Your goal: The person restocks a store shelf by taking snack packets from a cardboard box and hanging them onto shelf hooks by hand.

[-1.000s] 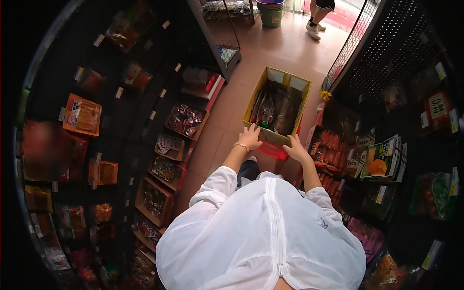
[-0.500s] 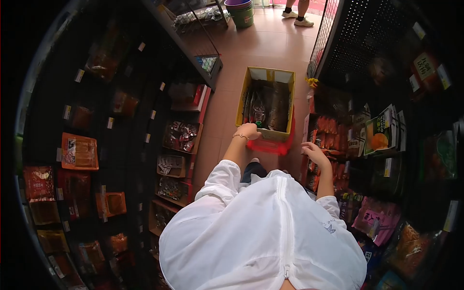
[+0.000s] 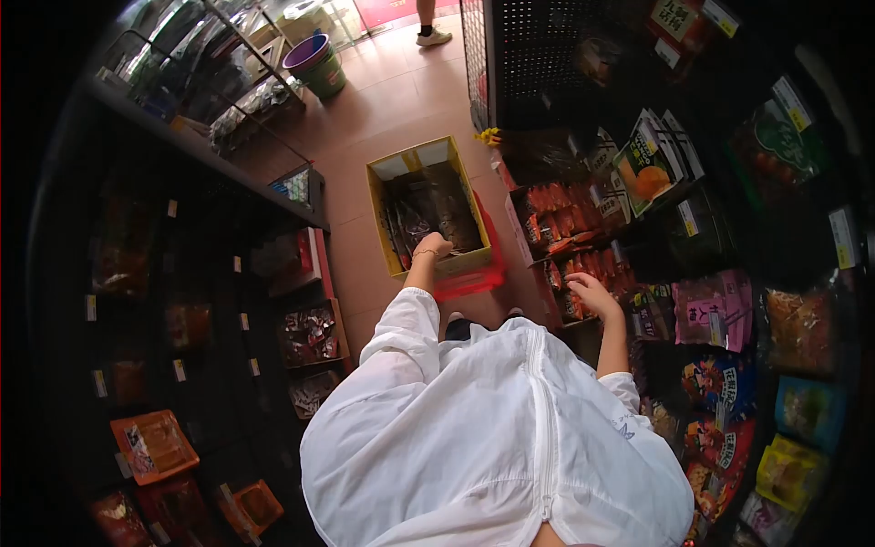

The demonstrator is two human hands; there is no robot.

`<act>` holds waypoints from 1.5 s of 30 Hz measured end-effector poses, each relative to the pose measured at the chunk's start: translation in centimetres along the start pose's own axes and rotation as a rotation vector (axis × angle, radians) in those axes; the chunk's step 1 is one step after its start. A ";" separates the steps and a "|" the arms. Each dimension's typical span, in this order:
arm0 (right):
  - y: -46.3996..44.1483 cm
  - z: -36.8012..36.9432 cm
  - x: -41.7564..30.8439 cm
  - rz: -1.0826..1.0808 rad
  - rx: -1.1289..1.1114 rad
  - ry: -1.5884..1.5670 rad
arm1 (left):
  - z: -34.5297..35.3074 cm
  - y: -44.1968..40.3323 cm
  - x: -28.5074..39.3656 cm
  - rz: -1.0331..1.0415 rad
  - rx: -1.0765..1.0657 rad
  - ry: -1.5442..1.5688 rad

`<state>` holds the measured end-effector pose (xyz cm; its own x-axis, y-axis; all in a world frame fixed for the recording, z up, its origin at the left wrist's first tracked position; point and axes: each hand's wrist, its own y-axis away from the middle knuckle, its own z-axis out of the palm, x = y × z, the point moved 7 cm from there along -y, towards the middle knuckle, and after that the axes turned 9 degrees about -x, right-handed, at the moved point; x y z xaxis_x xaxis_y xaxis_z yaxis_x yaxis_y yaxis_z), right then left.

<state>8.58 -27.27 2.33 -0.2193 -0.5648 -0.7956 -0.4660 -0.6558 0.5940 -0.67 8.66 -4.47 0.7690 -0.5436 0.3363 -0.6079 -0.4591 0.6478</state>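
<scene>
A yellow-edged cardboard box [image 3: 375, 210] holding dark packaged goods sits on a red stool or crate [image 3: 478, 275] in the aisle. My left hand [image 3: 432, 245] is at the box's near side, over its inner edge, with the fingers curled; what they hold, if anything, is hidden. My right hand [image 3: 592, 294] hovers by the right shelf, beside orange-red snack packets [image 3: 565, 219], its fingers apart and nothing in them.
Dark shelves with hanging packets line both sides, with open boxes of small packets [image 3: 310, 335] low on the left. Farther off stand a green bucket [image 3: 323, 75] and a wire rack. A person's leg [image 3: 427, 18] shows near the doorway.
My right hand has left the box's near edge and moved to the right shelf. My left hand has shifted slightly into the box. The view has turned to the right.
</scene>
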 end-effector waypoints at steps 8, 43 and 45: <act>5.3 -0.3 3.0 0.021 0.258 -0.189 | 3.1 -4.1 -0.2 -0.132 -0.291 0.163; 4.7 9.0 -23.2 -1.091 -0.329 -0.961 | -19.3 23.5 8.8 1.444 -0.108 1.048; 4.2 10.1 -23.2 -1.059 -0.342 -0.983 | -19.6 23.7 8.0 1.445 -0.226 1.036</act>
<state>3.01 -11.87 22.10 -0.4576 0.7042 -0.5428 -0.5863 -0.6980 -0.4113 -5.06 7.20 26.92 -0.4420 0.2720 0.8547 -0.8754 0.0770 -0.4772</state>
